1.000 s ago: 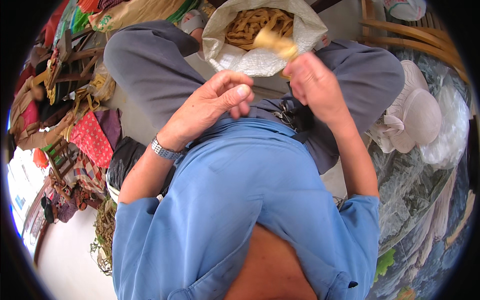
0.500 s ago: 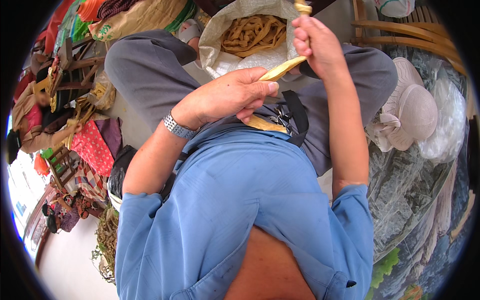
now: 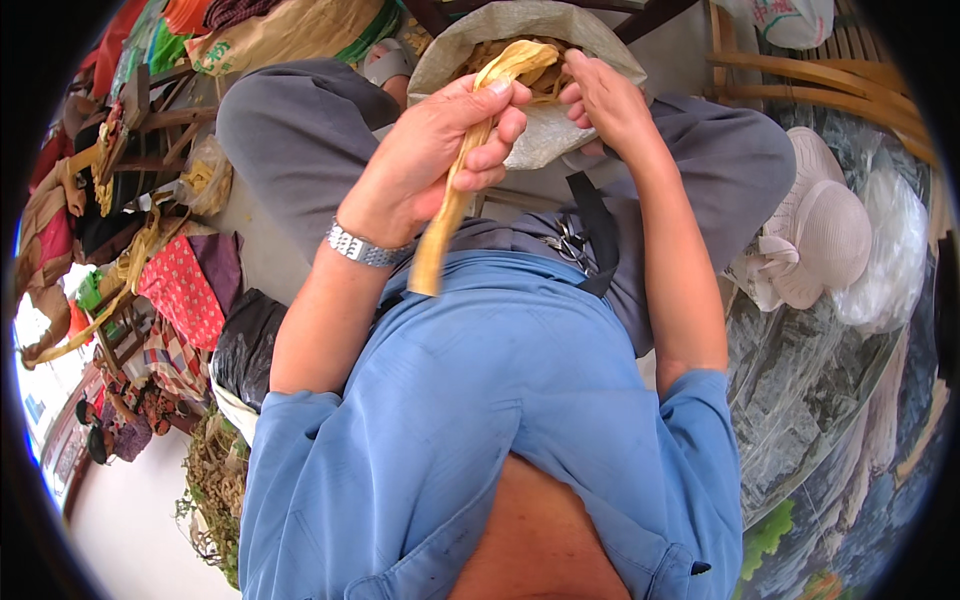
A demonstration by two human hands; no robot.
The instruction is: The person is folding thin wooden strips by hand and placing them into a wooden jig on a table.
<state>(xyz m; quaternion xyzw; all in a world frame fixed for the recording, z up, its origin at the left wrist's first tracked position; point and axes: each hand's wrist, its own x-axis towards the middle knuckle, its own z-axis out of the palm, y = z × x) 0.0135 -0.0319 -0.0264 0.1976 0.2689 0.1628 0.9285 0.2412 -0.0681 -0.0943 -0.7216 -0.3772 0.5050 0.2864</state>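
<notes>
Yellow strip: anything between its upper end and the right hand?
Nothing visible. The yellow strip, held in the left hand, has its folded upper end right beside the fingers of the right hand; contact is unclear.

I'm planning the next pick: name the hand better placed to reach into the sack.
Right, probably: the right hand appears empty and close to the white sack, while the left hand grips a yellow strip.
</notes>
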